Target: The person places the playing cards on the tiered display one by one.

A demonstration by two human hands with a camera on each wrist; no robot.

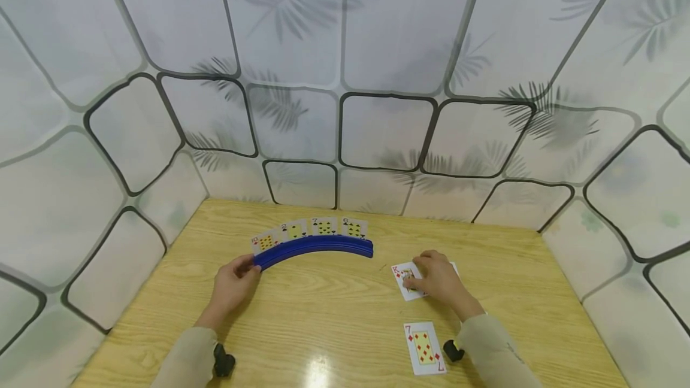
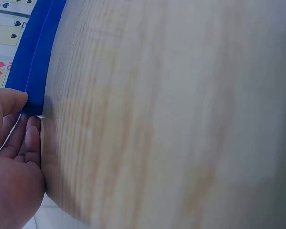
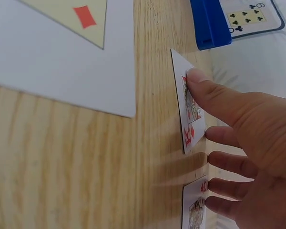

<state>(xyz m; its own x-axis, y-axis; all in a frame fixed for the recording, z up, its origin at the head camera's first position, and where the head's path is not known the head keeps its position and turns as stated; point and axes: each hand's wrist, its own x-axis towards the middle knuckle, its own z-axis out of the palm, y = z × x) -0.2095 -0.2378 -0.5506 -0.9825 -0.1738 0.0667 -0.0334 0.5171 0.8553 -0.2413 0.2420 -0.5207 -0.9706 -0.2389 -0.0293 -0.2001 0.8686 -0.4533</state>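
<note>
My left hand (image 1: 232, 286) pinches the left end of a curved blue card holder (image 1: 312, 245), thumb on its front. Upright in the holder stand a ten of diamonds (image 1: 266, 242), a two of spades (image 1: 294, 230), a seven of spades (image 1: 324, 226) and a six of clubs (image 1: 354, 228). To the right, my right hand (image 1: 439, 280) pinches a king of diamonds (image 1: 401, 277), thumb (image 3: 214, 93) on its face and fingers at its far edge. Beside it in the right wrist view lies a queen of diamonds (image 3: 195, 214), mostly hidden by the hand in the head view.
A seven of diamonds (image 1: 424, 348) lies face up nearer to me on the wooden table (image 1: 323, 316). Black wrist devices (image 1: 223, 361) sit at both sleeves. Patterned fabric walls (image 1: 388, 130) enclose the table at the back and sides.
</note>
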